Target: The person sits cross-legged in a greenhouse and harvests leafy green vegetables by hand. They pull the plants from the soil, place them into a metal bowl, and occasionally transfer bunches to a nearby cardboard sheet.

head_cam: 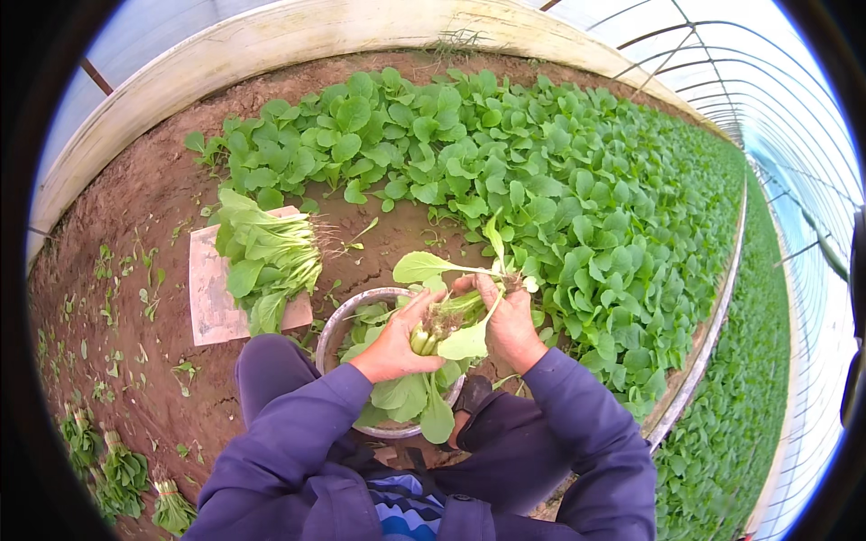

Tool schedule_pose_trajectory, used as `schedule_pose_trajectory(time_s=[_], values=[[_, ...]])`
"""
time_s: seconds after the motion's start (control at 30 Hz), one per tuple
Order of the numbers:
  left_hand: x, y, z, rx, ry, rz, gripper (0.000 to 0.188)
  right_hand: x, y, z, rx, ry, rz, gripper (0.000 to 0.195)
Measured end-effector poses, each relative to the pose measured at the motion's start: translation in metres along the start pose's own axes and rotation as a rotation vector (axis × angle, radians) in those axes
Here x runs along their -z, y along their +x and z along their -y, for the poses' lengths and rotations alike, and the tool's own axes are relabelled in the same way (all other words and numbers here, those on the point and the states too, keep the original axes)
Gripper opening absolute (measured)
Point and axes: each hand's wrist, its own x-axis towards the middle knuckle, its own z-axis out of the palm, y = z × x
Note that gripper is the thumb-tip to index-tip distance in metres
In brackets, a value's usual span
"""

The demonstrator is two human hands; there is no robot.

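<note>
Over a round basin (329, 333) between my knees, my left hand (399, 343) grips a bunch of leafy green seedlings (426, 338), their soil-covered roots bunched near my fingers. Their leaves hang down across the basin's rim. My right hand (511, 324) is closed on a few more leafy plants (467, 297), with roots showing at the fingertips and leaves pointing left and up. The two hands are close together, and the plants between them overlap. More loose leaves (362, 328) lie inside the basin.
Left of the basin, a pile of pulled greens (270, 253) rests on a pale pink board (210, 297). Tied bundles (122, 473) lie on the soil at lower left. A dense bed of growing greens (541, 182) spreads ahead and right, bordered by a pale edging strip (703, 372).
</note>
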Motion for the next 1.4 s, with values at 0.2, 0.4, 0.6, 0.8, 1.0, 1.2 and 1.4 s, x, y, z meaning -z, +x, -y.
schedule_pose_trajectory(time_s=[0.2,0.4,0.6,0.8,1.0,1.2,1.4], values=[[0.009,-0.022,-0.015,-0.133,0.319,0.014,0.043,-0.030,-0.031,0.004,0.020,0.305,-0.094,0.027],[0.025,-0.044,-0.018,-0.287,0.696,-0.048,0.038,-0.019,-0.002,-0.049,0.412,-0.222,-0.323,0.012],[0.039,-0.057,-0.013,-0.285,0.827,-0.126,0.038,0.014,0.019,-0.050,0.248,-0.195,-0.491,0.008],[0.060,-0.056,-0.015,-0.194,0.634,-0.341,0.038,-0.016,-0.008,-0.088,-0.158,-1.233,0.234,0.080],[0.056,-0.052,-0.013,0.000,0.095,-0.193,0.041,-0.039,-0.005,-0.036,0.029,-0.125,0.079,0.048],[0.048,-0.048,-0.018,0.151,-0.453,-0.025,0.042,-0.061,-0.021,-0.003,-0.007,0.394,0.184,0.035],[0.058,-0.047,-0.013,0.282,-0.468,-0.039,0.046,-0.031,-0.019,0.015,0.271,-0.126,-0.003,0.029]])
